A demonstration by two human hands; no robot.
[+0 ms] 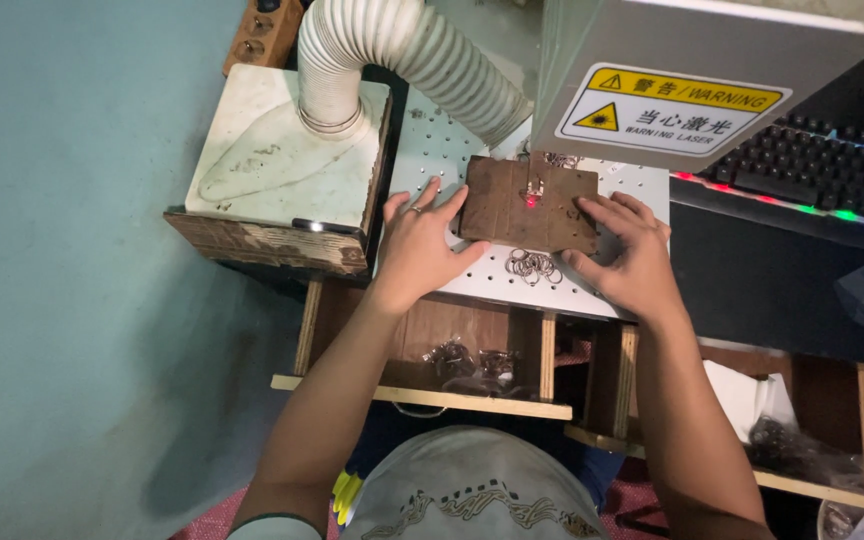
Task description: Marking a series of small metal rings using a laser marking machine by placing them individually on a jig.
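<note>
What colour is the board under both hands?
Dark brown, worn wood; the board shows best in the head view, with a red light dot on it.

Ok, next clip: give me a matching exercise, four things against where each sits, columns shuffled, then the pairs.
Things:
1. dark brown wooden board
2. pile of small metal rings
3. ribbed white flexible hose
4. black keyboard with coloured lights

Places:
A. far right, beyond the right hand
B. on the pale wooden box, upper left
C. between both hands, left hand at its edge
D. on the white perforated plate, just nearer than the board

Pairs: 1-C, 2-D, 3-B, 4-A
</note>
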